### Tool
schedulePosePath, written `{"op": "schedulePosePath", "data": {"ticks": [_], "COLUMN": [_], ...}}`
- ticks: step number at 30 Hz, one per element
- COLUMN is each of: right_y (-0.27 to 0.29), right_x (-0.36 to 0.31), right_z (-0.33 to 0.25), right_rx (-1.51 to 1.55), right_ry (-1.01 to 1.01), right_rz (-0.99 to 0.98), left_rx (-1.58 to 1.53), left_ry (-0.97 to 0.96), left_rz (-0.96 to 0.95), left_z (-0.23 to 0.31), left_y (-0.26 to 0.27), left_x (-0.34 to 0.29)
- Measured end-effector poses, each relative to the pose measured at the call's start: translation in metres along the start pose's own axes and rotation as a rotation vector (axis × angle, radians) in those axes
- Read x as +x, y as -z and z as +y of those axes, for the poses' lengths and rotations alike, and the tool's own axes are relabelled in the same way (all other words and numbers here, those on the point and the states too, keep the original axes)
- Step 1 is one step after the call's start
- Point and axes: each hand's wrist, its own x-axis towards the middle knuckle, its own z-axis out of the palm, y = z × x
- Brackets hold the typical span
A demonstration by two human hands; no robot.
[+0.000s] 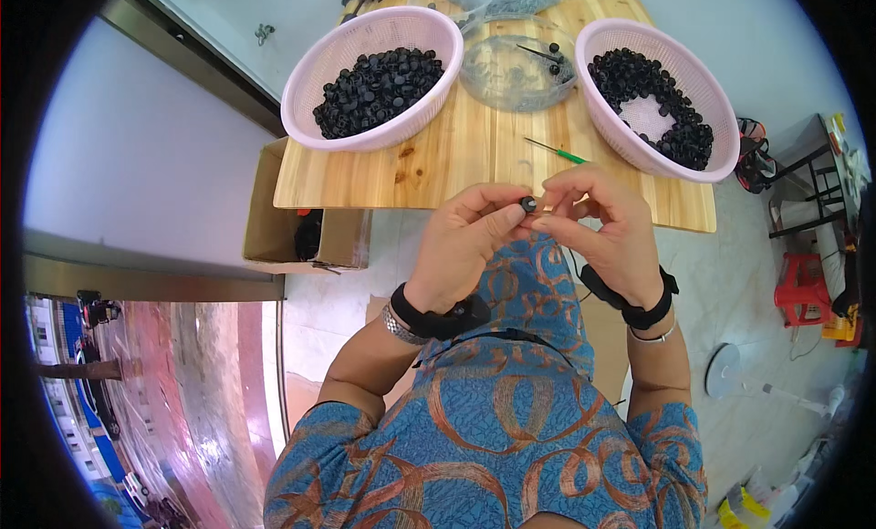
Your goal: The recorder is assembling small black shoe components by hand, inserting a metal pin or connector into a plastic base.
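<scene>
My left hand (467,242) pinches a small round black part (528,203) between thumb and finger, above the table's front edge. Close beside it, my right hand (607,221) has its thumb and fingers drawn together around a tiny light-coloured piece (547,207), too small to name. Beyond the hands, a thin pointed tool with a green handle (571,156) lies on the wooden table (474,155). Many black round parts (379,91) fill a pink basket (306,132) at left. A second pink basket (610,137) at right holds similar parts, with its bottom partly showing.
Between the baskets sits a clear round tray (520,102) with a black pointed tool and a few black pieces. Clear plastic bags lie at the table's far end. A cardboard box (347,242) stands below the left edge; a red stool (801,287) is at far right.
</scene>
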Motion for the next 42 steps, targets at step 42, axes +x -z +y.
{"op": "schedulePosePath", "data": {"ticks": [42], "right_y": [0.064], "right_x": [-0.095], "right_z": [0.088], "right_rx": [0.892], "right_ry": [0.207], "right_rz": [0.606], "left_rx": [1.797], "left_ry": [0.100], "left_rz": [-1.058], "left_z": [0.002], "left_y": [-0.125], "left_x": [0.275]}}
